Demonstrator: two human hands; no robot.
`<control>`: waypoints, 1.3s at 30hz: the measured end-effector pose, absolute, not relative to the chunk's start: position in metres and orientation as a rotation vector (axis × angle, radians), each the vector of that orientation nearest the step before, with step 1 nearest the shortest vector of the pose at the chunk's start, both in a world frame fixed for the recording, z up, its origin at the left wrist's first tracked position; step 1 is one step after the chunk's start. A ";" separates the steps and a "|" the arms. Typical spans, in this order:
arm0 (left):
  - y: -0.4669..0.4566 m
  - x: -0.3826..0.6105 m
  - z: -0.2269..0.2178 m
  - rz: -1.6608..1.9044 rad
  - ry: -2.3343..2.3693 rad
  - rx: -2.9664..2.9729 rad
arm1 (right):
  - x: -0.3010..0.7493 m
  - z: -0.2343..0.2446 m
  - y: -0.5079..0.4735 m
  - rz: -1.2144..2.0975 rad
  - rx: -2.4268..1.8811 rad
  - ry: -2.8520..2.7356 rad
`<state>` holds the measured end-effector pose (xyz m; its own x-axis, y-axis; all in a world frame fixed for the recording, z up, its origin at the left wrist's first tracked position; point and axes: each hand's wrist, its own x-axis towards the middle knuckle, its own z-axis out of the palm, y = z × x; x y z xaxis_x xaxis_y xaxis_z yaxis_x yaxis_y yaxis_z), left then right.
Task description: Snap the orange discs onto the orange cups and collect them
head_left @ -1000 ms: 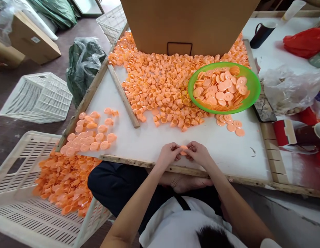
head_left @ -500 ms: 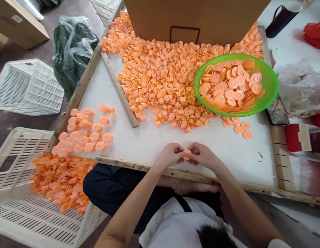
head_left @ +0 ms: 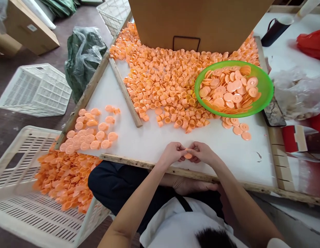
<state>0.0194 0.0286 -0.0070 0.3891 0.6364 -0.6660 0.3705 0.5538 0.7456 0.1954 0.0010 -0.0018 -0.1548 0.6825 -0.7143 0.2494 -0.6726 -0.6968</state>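
Note:
Between my two hands, just above the near edge of the white tabletop (head_left: 149, 146), is a small orange plastic disc (head_left: 188, 156). My left hand (head_left: 174, 152) pinches its left side, while the fingers of my right hand (head_left: 201, 152) close on its right side. Whether a cup-shaped piece is joined to the disc is hidden by the fingers. Beyond my hands spreads a heap of small orange plastic cups (head_left: 162, 79). A green bowl (head_left: 268, 86) full of flat orange discs (head_left: 228, 88) stands at the right of the heap, with several loose discs (head_left: 237, 130) in front.
Orange pieces (head_left: 90, 137) lie grouped at the table's left, beside a wooden strip (head_left: 126, 93). A white crate (head_left: 28, 141) below holds many orange parts. A cardboard box (head_left: 201, 20) stands at the back. A phone (head_left: 273, 113) and a dark mug (head_left: 276, 31) are at right.
The view has shifted slightly, so the surroundings sit a little differently. Both hands stay together at the same spot, and the disc between them looks slightly turned.

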 end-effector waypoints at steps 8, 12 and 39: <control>0.028 0.022 -0.007 0.233 1.235 1.018 | 0.186 0.002 -0.005 1.745 -1.867 -1.138; 0.020 0.019 -0.009 0.307 1.245 1.049 | 0.186 -0.001 -0.017 1.443 -1.903 -1.453; 0.092 -0.039 0.000 0.791 1.783 2.014 | 0.372 -0.047 -0.027 0.032 -2.376 -1.308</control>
